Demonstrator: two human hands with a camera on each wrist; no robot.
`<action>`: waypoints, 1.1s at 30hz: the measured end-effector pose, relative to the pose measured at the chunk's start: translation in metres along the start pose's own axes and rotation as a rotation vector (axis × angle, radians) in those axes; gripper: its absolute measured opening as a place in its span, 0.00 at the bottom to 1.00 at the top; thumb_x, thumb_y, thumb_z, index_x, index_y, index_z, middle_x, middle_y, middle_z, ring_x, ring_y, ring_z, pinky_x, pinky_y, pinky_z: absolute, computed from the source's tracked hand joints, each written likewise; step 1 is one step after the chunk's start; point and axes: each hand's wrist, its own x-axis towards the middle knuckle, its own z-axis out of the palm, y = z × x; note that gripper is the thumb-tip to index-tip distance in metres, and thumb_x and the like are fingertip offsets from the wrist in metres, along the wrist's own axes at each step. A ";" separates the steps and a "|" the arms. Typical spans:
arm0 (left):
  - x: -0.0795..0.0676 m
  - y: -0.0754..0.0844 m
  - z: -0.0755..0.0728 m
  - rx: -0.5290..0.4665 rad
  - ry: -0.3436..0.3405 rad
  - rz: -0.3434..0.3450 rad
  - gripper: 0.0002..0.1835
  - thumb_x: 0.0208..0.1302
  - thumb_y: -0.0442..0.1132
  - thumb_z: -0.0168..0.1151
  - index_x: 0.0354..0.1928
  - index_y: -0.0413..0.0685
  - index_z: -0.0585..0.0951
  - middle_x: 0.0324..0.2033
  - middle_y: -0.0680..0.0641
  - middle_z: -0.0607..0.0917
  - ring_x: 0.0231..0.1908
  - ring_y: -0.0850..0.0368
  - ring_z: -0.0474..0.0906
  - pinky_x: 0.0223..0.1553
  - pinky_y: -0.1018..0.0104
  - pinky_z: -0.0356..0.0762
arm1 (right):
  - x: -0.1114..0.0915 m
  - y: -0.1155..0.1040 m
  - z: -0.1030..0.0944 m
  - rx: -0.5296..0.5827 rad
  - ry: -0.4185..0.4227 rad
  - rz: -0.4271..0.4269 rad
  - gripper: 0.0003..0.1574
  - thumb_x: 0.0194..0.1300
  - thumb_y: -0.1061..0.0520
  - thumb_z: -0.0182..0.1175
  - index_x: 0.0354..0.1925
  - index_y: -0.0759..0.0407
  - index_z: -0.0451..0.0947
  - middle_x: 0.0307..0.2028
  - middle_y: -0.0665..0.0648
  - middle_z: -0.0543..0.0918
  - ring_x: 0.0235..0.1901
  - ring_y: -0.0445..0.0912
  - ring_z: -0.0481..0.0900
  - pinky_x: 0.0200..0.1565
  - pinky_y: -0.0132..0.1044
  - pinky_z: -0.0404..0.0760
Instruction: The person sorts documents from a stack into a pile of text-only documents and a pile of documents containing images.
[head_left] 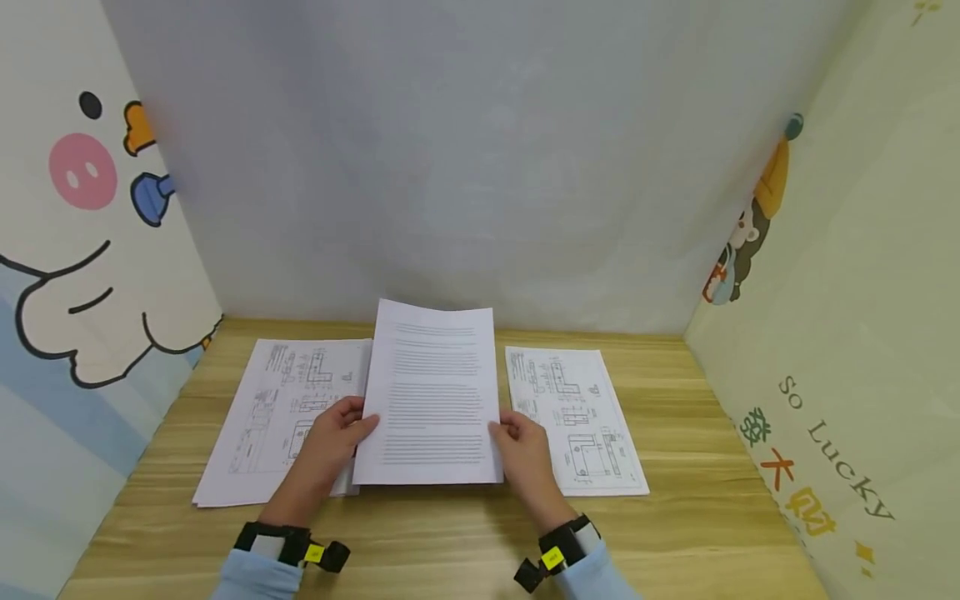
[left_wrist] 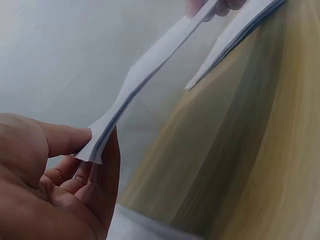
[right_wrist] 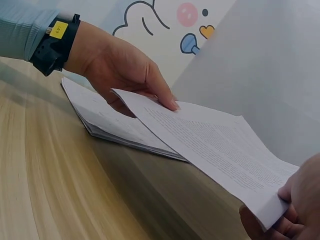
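Observation:
A stack of printed text sheets [head_left: 435,392] is held up above the table between both hands. My left hand [head_left: 327,446] pinches its left edge, thumb on top and fingers beneath; several layers show at the edge of the sheets [left_wrist: 135,82] in the left wrist view. On the opposite edge my right hand [head_left: 527,458] pinches the sheets the same way, with thumb over the page. Under and beside the left hand lies a pile of drawing sheets [head_left: 255,417]. Another pile of drawing sheets [head_left: 573,400] lies by the right hand, partly covered by the held stack.
The wooden table [head_left: 697,467] carries both piles and meets a pale cloth backdrop [head_left: 465,167] at its rear. Printed cartoon panels stand at the left [head_left: 82,267] and right [head_left: 832,333]. Each wrist wears a black strap with a small camera.

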 end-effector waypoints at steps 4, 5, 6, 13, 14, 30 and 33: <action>0.003 0.002 0.019 0.012 -0.008 0.029 0.20 0.77 0.39 0.60 0.66 0.40 0.75 0.53 0.38 0.84 0.45 0.49 0.81 0.44 0.64 0.80 | 0.000 0.004 -0.015 -0.016 0.052 0.003 0.15 0.73 0.57 0.63 0.51 0.66 0.85 0.35 0.59 0.89 0.31 0.46 0.84 0.33 0.35 0.82; 0.004 0.002 0.022 0.019 -0.008 0.032 0.19 0.77 0.39 0.60 0.65 0.40 0.76 0.52 0.38 0.84 0.45 0.49 0.81 0.43 0.64 0.80 | 0.000 0.005 -0.017 -0.018 0.061 0.000 0.15 0.73 0.58 0.63 0.51 0.66 0.86 0.34 0.59 0.88 0.30 0.46 0.83 0.32 0.35 0.82; 0.005 0.003 0.026 0.029 -0.004 0.036 0.19 0.76 0.38 0.60 0.64 0.40 0.76 0.51 0.39 0.84 0.44 0.50 0.81 0.43 0.64 0.80 | 0.000 0.006 -0.020 -0.021 0.071 -0.003 0.14 0.72 0.58 0.63 0.50 0.66 0.86 0.34 0.59 0.88 0.30 0.46 0.83 0.32 0.34 0.82; 0.008 0.005 0.037 0.114 0.031 0.058 0.17 0.75 0.38 0.62 0.61 0.40 0.78 0.49 0.39 0.82 0.42 0.49 0.79 0.41 0.63 0.79 | 0.002 0.007 -0.025 -0.067 0.117 -0.051 0.12 0.71 0.58 0.65 0.47 0.65 0.86 0.29 0.57 0.84 0.27 0.46 0.79 0.29 0.33 0.77; 0.008 0.005 0.037 0.139 0.037 0.061 0.18 0.74 0.39 0.62 0.61 0.41 0.78 0.49 0.40 0.82 0.42 0.49 0.79 0.41 0.62 0.79 | 0.001 0.007 -0.025 -0.091 0.116 -0.061 0.12 0.71 0.57 0.65 0.47 0.64 0.87 0.29 0.56 0.84 0.27 0.46 0.79 0.28 0.32 0.77; 0.014 -0.010 0.043 0.629 0.100 0.094 0.21 0.71 0.40 0.65 0.62 0.38 0.79 0.47 0.42 0.86 0.42 0.50 0.81 0.43 0.54 0.80 | -0.002 0.026 -0.004 -0.576 0.067 -0.246 0.16 0.69 0.58 0.67 0.51 0.66 0.85 0.25 0.51 0.83 0.22 0.40 0.77 0.23 0.33 0.77; 0.013 -0.009 0.045 0.685 0.117 0.096 0.23 0.70 0.40 0.66 0.63 0.37 0.79 0.48 0.41 0.87 0.44 0.49 0.82 0.45 0.52 0.81 | -0.002 0.027 -0.003 -0.694 0.092 -0.281 0.18 0.68 0.56 0.69 0.51 0.66 0.86 0.32 0.55 0.88 0.29 0.44 0.85 0.29 0.37 0.83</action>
